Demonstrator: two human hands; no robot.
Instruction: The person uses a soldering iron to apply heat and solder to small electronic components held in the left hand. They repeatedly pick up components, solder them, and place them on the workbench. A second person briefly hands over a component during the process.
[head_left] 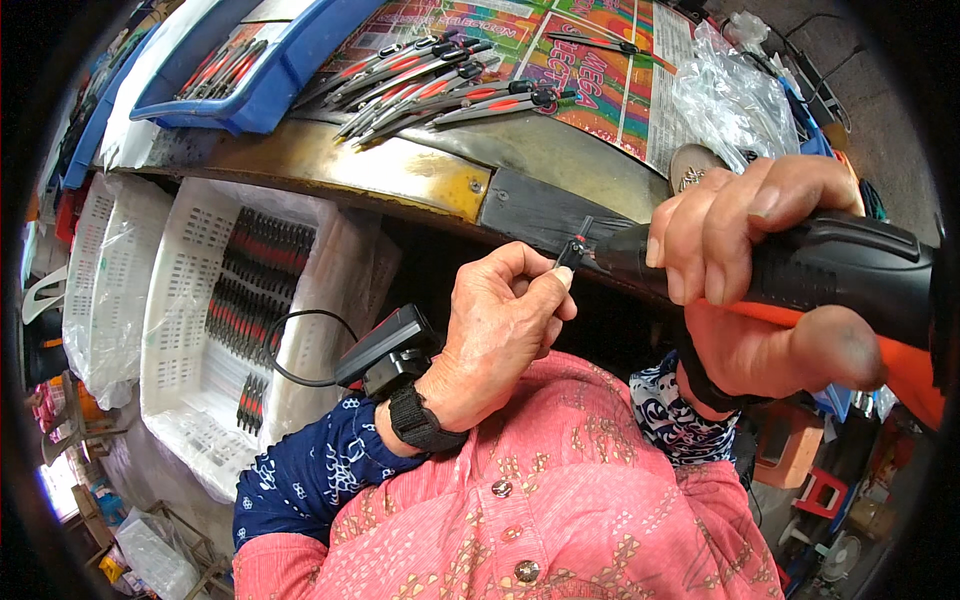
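Observation:
In a pinch between thumb and forefinger, my left hand (505, 320) holds a small black piece with a bit of red (572, 252) close to the bench edge. My right hand (735, 225) is wrapped round a thick black and orange power screwdriver (835, 262). The tool's narrow nose points left and meets the small piece, or nearly so; exact contact is too small to tell. Beyond my hands, a heap of drawing compasses (425, 90), grey and black with red parts, lies on the bench.
A blue tray (268, 95) with more compasses stands at the far left of the bench (400, 165). Below it, a white plastic basket (180, 300) holds rows of black and red pieces. Clear plastic bags (735, 95) lie at the far right. A black device is strapped to my left wrist.

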